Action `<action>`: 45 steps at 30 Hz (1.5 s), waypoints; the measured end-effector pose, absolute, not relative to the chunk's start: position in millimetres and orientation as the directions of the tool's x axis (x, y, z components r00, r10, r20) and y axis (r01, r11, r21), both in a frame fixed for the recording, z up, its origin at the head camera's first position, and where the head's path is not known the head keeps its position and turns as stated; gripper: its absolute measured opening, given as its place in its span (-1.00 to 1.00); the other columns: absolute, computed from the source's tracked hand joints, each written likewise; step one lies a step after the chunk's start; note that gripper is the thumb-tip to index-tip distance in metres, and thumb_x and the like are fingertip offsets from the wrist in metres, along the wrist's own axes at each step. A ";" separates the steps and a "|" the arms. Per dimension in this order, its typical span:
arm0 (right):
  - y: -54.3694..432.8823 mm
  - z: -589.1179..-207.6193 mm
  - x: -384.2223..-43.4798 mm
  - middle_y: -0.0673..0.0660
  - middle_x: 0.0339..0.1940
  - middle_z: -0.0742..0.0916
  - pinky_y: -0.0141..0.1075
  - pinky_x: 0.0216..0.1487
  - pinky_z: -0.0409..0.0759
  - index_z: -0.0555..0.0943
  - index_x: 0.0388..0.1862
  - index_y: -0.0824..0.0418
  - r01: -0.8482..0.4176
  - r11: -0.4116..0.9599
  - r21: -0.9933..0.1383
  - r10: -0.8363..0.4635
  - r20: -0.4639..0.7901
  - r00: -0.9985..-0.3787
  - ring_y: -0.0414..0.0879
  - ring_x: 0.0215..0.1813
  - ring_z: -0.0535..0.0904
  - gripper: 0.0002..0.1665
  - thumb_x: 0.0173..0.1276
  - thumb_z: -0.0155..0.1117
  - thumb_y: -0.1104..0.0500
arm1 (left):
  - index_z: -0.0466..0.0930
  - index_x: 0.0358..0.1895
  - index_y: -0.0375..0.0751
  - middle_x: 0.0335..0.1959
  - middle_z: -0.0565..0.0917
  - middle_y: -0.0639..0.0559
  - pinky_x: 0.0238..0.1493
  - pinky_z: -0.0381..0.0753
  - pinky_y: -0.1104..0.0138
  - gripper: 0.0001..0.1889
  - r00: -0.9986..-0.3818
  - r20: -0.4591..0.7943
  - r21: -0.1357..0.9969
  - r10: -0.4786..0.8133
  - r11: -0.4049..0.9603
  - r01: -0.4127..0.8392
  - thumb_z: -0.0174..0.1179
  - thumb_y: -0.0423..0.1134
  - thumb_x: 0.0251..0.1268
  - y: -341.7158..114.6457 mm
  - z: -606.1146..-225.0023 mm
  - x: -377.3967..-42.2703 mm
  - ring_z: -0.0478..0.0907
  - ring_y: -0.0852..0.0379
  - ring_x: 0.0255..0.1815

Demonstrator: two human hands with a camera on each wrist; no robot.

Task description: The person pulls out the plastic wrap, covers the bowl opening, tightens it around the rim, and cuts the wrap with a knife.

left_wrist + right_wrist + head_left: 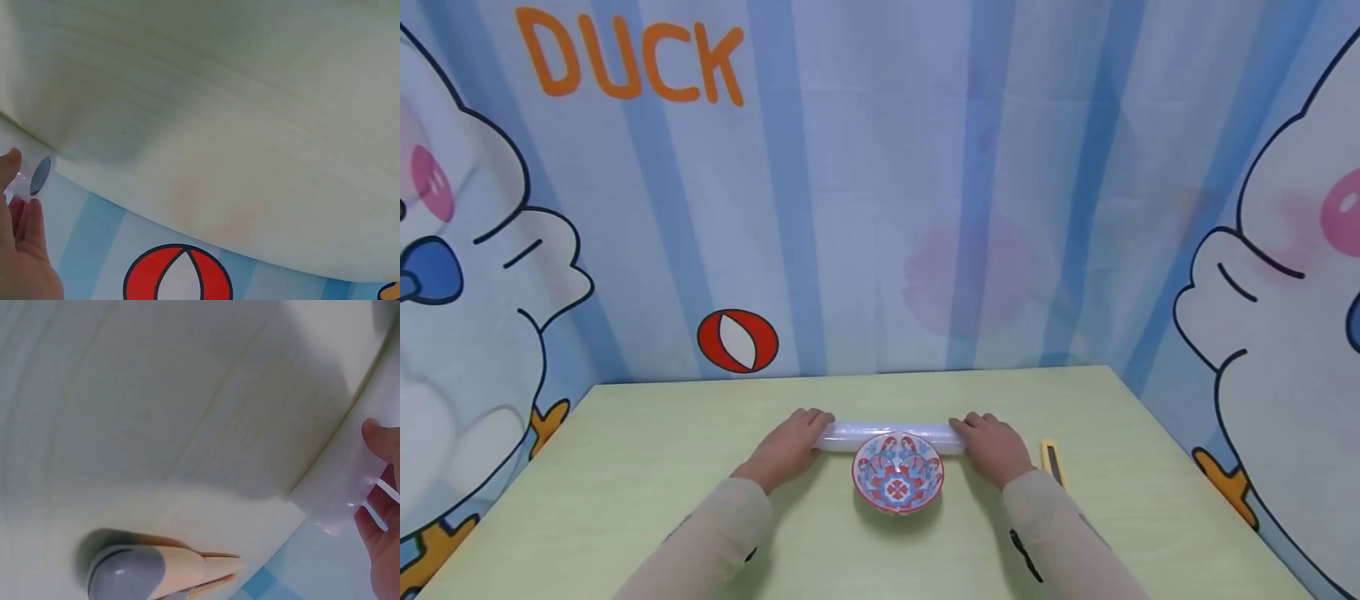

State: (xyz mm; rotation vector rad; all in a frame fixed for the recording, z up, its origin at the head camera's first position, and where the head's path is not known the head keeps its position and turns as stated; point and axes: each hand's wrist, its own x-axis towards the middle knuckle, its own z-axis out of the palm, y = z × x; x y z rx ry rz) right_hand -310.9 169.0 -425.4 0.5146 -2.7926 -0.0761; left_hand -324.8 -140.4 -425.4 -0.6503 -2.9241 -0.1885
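Observation:
A clear-white roll of plastic wrap (917,433) lies crosswise on the table. My left hand (792,446) grips its left end, and my right hand (994,447) holds the right end. In the left wrist view the fingers and thumb of the left hand (28,250) lie on either side of the roll (22,178), beside its hollow core. The right wrist view has the right hand (384,534) with thumb and fingers around the roll (337,487). Between my forearms stands a bowl (898,473) patterned in red and blue, in front of the roll and covering part of it.
A yellow utility knife (1054,462) lies right of my right hand, partly hidden by the sleeve. The pale green table (655,467) ends at a striped curtain (880,208) behind, with cartoon ducks printed at both sides.

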 end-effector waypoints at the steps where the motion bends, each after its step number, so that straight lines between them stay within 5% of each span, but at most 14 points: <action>1: 169.3 -425.3 -311.1 0.10 -0.10 0.65 -0.14 -0.09 0.59 0.55 0.09 0.11 -0.340 0.935 0.104 -0.356 0.281 -0.892 0.03 -0.10 0.56 -0.59 0.24 0.21 0.27 | 0.38 0.14 -0.08 0.10 0.50 0.00 0.17 0.47 0.19 -0.52 -0.894 0.169 0.097 0.415 0.896 0.434 0.27 -0.27 0.12 -141.0 -425.2 -324.7 0.41 0.06 0.10; 14: 168.4 -425.5 -308.8 0.12 -0.11 0.66 -0.15 -0.09 0.59 0.57 0.08 0.12 -0.335 0.941 0.059 -0.336 0.305 -0.891 0.04 -0.10 0.57 -0.60 0.23 0.20 0.30 | 0.52 -0.27 -0.04 -0.09 0.61 0.01 0.05 0.56 0.22 -0.85 -0.901 0.231 0.157 0.367 0.900 0.406 0.27 -0.30 0.12 -138.5 -420.9 -328.1 0.50 0.09 -0.11; 22: 167.2 -429.4 -311.6 0.15 -0.09 0.66 -0.10 -0.05 0.57 0.58 0.05 0.15 -0.320 0.947 0.011 -0.310 0.285 -0.907 0.07 -0.06 0.55 -0.58 0.17 0.29 0.26 | 0.52 -0.31 -0.12 -0.35 0.60 0.04 -0.09 0.59 0.24 -0.89 -0.903 0.273 0.225 0.333 0.890 0.396 0.24 -0.34 0.13 -134.0 -419.3 -329.9 0.46 0.13 -0.30; 32: 168.3 -427.7 -313.7 0.14 -0.08 0.65 -0.09 -0.03 0.55 0.57 0.04 0.13 -0.334 0.942 0.032 -0.328 0.294 -0.898 0.06 -0.03 0.54 -0.54 0.09 0.37 0.23 | 0.56 0.05 -0.11 -0.19 0.56 0.00 0.01 0.58 0.22 -0.68 -0.934 0.187 0.285 0.304 0.893 0.348 0.17 -0.33 0.21 -125.3 -408.0 -338.1 0.50 0.11 -0.17; 38: 167.4 -428.2 -313.2 0.15 -0.07 0.64 -0.06 -0.03 0.54 0.55 0.04 0.13 -0.318 0.948 0.019 -0.311 0.278 -0.909 0.07 -0.01 0.53 -0.55 0.11 0.35 0.20 | 0.68 -0.13 -0.06 -0.29 0.50 0.04 -0.15 0.58 0.32 -0.78 -0.933 0.155 0.235 0.326 0.905 0.355 0.28 -0.25 0.12 -123.0 -405.2 -340.9 0.42 0.15 -0.28; 45: 165.2 -424.2 -309.6 0.14 -0.11 0.64 -0.06 -0.12 0.56 0.55 0.00 0.11 -0.312 0.950 0.028 -0.306 0.294 -0.905 0.07 -0.06 0.53 -0.56 0.10 0.37 0.19 | 0.69 -0.28 -0.07 -0.39 0.49 0.03 -0.21 0.53 0.29 -0.90 -0.960 0.177 0.317 0.218 0.911 0.266 0.22 -0.21 0.19 -118.1 -402.6 -346.3 0.39 0.13 -0.34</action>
